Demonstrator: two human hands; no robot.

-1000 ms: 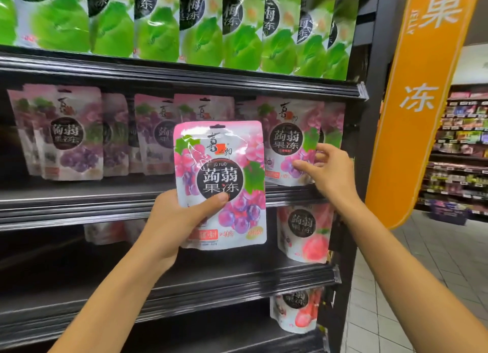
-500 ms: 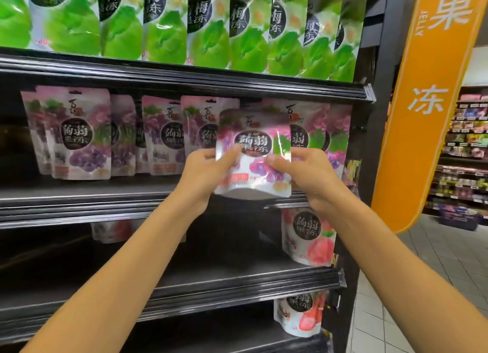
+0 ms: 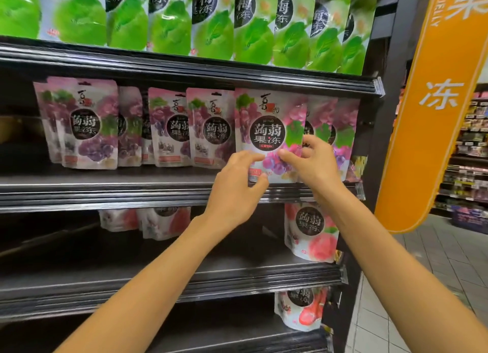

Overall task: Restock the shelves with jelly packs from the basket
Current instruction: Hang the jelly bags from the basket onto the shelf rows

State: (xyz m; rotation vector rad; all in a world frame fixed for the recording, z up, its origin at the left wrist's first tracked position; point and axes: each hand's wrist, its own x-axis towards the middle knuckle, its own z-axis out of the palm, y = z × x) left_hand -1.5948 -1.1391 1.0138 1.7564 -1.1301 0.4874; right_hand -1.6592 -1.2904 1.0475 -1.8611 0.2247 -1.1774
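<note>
Pinched the grape jelly pack [image 3: 269,133] low down with both hands: left hand [image 3: 235,186] at its lower left corner, right hand [image 3: 314,162] at its lower right edge, thumb on the front, fingers behind. Held it upright near the right end of the middle shelf [image 3: 158,186], base at the front edge, in front of other grape packs. Not yet let go, so judged this placement nearly done but unfinished.

Judged the restocking partway along, with plenty left to fill lower down. Saw no basket, so could not tell how much stock remained.

Counted at least eight grape packs along the middle shelf, the held one included; could not count any hidden behind. Counted about nine green packs [image 3: 169,28] on the top shelf [image 3: 184,70], the leftmost cut off at the frame's edge. Counted only three peach packs [image 3: 311,231] on the lower shelf [image 3: 237,276] and one more on the bottom shelf [image 3: 211,337]. Noted one orange sign [image 3: 435,102] past the right end.
</note>
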